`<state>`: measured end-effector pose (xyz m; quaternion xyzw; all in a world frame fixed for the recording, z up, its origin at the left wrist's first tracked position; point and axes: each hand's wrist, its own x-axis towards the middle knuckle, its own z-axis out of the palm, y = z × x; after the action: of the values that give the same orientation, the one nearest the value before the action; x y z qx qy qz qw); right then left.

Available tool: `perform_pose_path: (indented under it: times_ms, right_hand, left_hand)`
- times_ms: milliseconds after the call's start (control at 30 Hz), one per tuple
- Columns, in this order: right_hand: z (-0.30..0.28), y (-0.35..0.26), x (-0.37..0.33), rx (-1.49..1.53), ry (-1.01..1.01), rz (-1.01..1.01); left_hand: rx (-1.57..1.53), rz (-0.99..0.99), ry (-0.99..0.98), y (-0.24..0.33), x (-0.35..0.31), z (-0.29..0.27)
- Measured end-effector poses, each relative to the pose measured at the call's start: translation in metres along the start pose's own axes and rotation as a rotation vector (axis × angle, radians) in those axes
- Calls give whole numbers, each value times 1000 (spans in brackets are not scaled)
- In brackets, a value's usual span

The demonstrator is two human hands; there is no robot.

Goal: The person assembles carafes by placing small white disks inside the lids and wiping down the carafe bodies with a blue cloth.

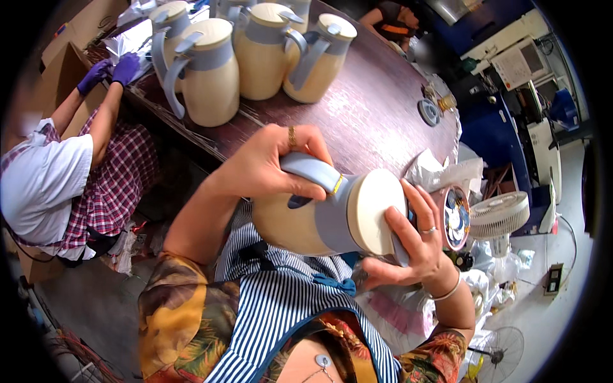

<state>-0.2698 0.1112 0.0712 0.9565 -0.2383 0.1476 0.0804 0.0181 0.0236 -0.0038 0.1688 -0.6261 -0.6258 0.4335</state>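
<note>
A cream vacuum jug [287,223] with a grey-blue collar lies tilted in front of my chest, its round cream lid [373,210] turned to the right. My left hand [268,159] is closed round its grey-blue handle [311,167]. At the lid end, my right hand [415,246] cups the rim and spout with spread, curved fingers; its thumb is underneath. A small yellow mark shows where the handle meets the collar. Beyond my hands, several similar jugs stand upright on the table, the nearest one [211,83] at the left and another [319,60] to the right.
The dark red table [377,96] carries a loose grey round part [429,112] near its right edge. A co-worker's purple-gloved hands [126,67] handle white wrapping at the left. On my right are a bin of small parts [455,217] and a white fan [501,214].
</note>
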Motion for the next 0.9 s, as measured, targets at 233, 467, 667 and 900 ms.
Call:
perform_pose_path:
  times_ms: [233,467,667,900]
  right_hand:
    - [-8,-3,13,-472,210,-595]
    - [0,-20,28,176,52,-95]
    - [25,24,41,14,223,384]
    - [94,49,61,21,330,540]
  left_hand:
    - [13,15,-304,-12,5,-3]
    - [357,354,-4,-20,-5,34]
    - [868,655,586,-41,-3,74]
    - [639,427,925,-100,13,41]
